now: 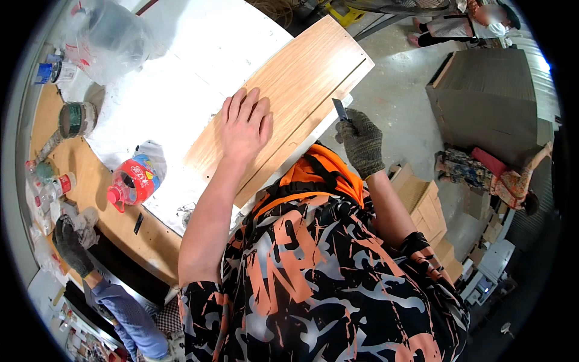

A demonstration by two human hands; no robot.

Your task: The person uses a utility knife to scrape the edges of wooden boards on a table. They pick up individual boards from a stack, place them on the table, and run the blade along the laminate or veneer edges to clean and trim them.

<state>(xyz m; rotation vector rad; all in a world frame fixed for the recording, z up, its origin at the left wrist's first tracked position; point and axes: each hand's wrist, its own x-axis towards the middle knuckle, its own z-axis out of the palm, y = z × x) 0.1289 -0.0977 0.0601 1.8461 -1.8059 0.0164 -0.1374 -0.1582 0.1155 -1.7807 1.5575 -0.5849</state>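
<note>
Fingers point(250, 105) of our left hand point(244, 130) lie flat, spread on the wood-grain panel point(289, 78) atop the white counter point(199, 54); our gloved right hand point(362, 142) grips a blade point(340, 109) at the panel's overhanging edge. Nearby, a red bottle point(134, 181) lies sideways.

My left hand point(246, 123) is bare and lies flat, palm down, fingers stretched forward and close together, thumb out to the side. Its forearm runs straight back toward my chest, bare to the short sleeve. My right hand point(360, 142) wears a dark knitted glove and is curled into a fist, knuckles up, with a thin blade held between thumb and fingers. That forearm bends back at the elbow beside my body.
</note>
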